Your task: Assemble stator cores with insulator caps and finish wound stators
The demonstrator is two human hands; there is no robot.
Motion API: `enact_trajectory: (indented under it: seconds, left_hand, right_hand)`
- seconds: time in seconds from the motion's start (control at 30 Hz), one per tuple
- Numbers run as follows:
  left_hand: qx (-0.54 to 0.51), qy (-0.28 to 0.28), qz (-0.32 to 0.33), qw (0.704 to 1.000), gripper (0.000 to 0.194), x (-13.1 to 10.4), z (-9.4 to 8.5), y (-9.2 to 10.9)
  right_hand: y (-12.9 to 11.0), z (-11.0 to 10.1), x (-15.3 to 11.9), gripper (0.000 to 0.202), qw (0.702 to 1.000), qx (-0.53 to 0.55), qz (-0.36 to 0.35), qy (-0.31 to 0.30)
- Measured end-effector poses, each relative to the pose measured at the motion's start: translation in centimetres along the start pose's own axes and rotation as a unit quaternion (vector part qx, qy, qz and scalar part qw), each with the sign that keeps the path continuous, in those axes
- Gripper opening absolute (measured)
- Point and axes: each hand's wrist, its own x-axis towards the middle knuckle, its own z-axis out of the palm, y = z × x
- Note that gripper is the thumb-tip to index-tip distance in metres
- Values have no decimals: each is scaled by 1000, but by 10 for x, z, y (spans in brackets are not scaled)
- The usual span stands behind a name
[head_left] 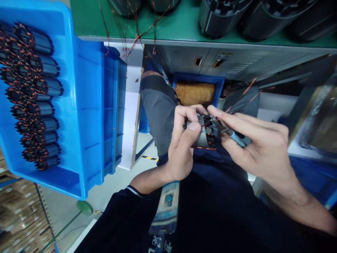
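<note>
Above my lap, my left hand (184,140) grips a dark, ring-shaped motor stator (202,135) with copper windings between its slots. My right hand (252,140) is closed round a pair of small pliers or cutters with blue-grey handles (235,137). Their dark jaws are at the stator's slotted right end, partly hidden by my fingers. Loose copper wires (246,92) stick up past my right forefinger and thumb, away from the stator.
At left, a blue crate (75,105) holds several wound stators (43,88). Ahead is a green bench (184,26) with dark cylinders (216,17) and loose copper wires (137,33) over its edge. Below stands a blue bin (220,89) with a brown package (195,93).
</note>
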Motion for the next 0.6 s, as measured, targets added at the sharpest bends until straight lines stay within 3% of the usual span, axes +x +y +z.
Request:
enact_trajectory:
  seconds: [0.33,0.5,0.6]
  left_hand:
    - [-8,25,-1,1000,22,1,-2,-6]
    - [-61,62,-76,993,24,9,-9,-6]
    - [-68,85,-112,988,33,7,-25,5]
  right_hand:
    - [5,4,-3,66,999,-49,-1,10]
    - [24,21,7,51,999,10,45,6]
    - [36,28,9,42,996,-10,85,19]
